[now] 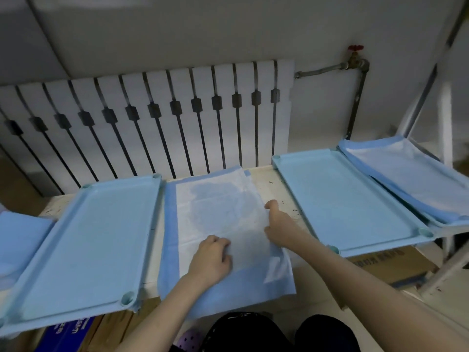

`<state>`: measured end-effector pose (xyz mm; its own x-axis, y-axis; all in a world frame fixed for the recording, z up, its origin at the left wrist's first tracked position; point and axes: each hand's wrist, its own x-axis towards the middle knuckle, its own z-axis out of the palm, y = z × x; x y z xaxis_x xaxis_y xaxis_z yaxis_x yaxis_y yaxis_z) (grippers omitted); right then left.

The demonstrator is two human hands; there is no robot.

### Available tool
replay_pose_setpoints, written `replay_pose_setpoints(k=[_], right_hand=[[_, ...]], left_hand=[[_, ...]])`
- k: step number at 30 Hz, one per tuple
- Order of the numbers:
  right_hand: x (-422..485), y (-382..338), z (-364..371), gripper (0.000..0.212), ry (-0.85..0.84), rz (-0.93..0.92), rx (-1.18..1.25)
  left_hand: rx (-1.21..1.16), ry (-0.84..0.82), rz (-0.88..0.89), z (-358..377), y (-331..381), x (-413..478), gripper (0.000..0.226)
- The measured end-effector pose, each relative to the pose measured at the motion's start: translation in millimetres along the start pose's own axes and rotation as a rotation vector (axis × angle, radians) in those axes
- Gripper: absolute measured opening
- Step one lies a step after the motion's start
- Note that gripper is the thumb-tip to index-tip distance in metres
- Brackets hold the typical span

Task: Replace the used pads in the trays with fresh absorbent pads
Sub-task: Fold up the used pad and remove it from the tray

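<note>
A blue-edged absorbent pad (215, 214) with a white centre lies flat on the bench between two light-blue trays. My left hand (212, 257) presses on its near part with the fingers curled. My right hand (278, 222) rests on the pad's right edge, thumb raised, fingers on the sheet. The left tray (88, 240) and the right tray (347, 199) both lie bare inside. A further tray at the far right carries a pad (411, 174) whose blue border hangs over its rim.
The pale bench top (269, 184) shows dark specks right of the pad. A white radiator (157, 118) and a pipe with a red valve (355, 49) stand behind. More blue pad material (17, 240) lies far left. Cardboard boxes (388, 265) sit under the bench.
</note>
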<state>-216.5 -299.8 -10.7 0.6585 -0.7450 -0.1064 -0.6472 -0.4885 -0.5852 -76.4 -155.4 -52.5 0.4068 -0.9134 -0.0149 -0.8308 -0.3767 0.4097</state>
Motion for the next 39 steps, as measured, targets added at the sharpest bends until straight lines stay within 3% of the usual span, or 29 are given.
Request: replay_pose_setpoints(k=[2,3,6,8,10,14,20,23,26,30,35,39], right_hand=[[2,-2,-8,0.028,0.060,-0.032,0.260],[1,0,-13,0.022,0.043,-0.032,0.268],[-11,10,-20,0.022,-0.304,0.017,-0.202],[-15,13,-18,0.017,-0.395,0.017,-0.371],[-14,18,-24,0.016,-0.247,0.019,-0.315],[-6,50,-60,0.028,0.235,0.106,-0.176],[10,131,-111,0.042,0.526,0.262,-0.107],[22,175,-126,0.040,0.664,0.332,-0.252],[33,212,-140,0.048,0.678,0.457,-0.383],[40,244,-165,0.035,0.590,0.586,-0.302],[42,257,-168,0.022,0.598,0.537,-0.257],[47,257,-168,0.026,0.710,0.484,-0.175]], left_hand=[[-0.020,0.085,0.008,-8,5,3,0.042],[-0.022,0.121,0.025,-13,9,5,0.041],[0.006,0.081,0.055,-18,25,5,0.039],[0.082,-0.057,0.037,-13,28,4,0.031],[0.152,-0.160,0.003,-9,31,6,0.021],[0.153,-0.084,0.010,-9,61,19,0.022],[0.127,-0.042,0.182,-3,142,63,0.030],[0.185,-0.081,0.204,3,169,87,0.034],[0.165,-0.122,0.163,12,181,109,0.035],[0.151,-0.187,0.127,27,190,127,0.013],[0.090,-0.121,0.113,42,193,131,0.030],[0.043,-0.117,0.115,49,185,131,0.012]])
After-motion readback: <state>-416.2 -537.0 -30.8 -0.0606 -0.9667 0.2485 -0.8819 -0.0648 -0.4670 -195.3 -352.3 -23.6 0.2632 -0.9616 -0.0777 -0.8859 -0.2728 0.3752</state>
